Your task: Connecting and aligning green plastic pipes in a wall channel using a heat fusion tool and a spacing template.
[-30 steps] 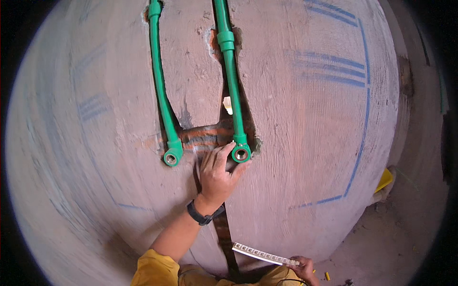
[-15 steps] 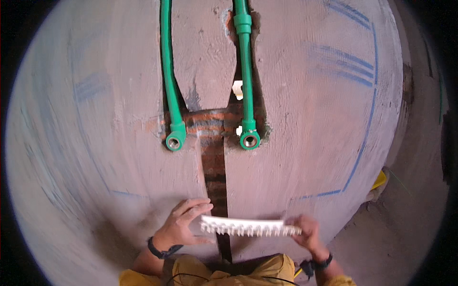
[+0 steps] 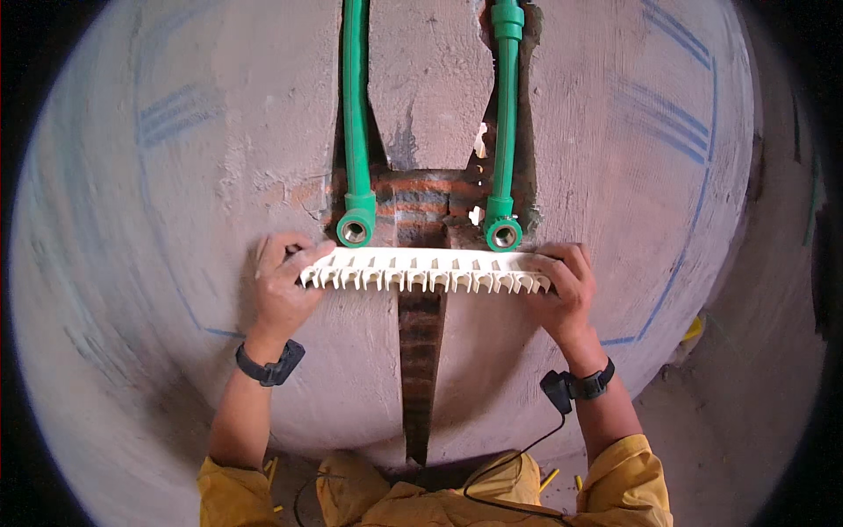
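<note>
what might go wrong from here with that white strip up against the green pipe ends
The white strip could tilt or slip if either the left hand or the right hand loosens, since they grip it only near its ends. It sits very close below the two green elbow fittings, left and right, so it might knock them. The black cable hanging near the right wrist might snag.

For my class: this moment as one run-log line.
white clip strip: roughly level, clips downward | left hand: grips left end | right hand: grips right end | position: just below green pipe elbows
</note>
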A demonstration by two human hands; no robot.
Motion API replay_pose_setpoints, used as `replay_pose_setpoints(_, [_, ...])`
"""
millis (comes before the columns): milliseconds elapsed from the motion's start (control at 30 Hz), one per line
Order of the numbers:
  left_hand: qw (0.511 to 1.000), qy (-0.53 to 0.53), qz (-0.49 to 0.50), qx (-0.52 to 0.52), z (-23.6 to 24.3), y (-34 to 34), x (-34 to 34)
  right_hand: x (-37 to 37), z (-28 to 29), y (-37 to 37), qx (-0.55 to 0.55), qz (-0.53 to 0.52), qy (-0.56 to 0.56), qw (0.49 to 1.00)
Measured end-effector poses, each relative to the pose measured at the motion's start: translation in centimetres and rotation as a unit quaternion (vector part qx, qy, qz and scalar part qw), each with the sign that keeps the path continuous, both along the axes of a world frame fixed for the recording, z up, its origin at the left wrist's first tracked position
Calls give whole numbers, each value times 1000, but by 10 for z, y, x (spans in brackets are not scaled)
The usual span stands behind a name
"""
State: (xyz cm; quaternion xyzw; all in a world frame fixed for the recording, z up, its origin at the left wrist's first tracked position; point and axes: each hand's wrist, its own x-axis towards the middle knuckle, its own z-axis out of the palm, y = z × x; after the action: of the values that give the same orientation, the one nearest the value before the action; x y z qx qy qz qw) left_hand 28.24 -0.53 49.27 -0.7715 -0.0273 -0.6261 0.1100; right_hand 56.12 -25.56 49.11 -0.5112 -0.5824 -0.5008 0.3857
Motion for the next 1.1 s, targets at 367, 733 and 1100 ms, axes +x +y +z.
replay_pose_setpoints(367, [1000, -3, -11, 20, 5, 9, 1, 5, 6, 6, 40, 11, -24, 999])
replay_pose_setpoints(733, [1000, 18, -10, -2, 11, -3, -6, 8, 5, 5, 31, 13, -38, 999])
replay_pose_setpoints(1100, [1000, 2, -19, 6, 7, 4, -1, 8, 7, 4, 27, 9, -44, 999])
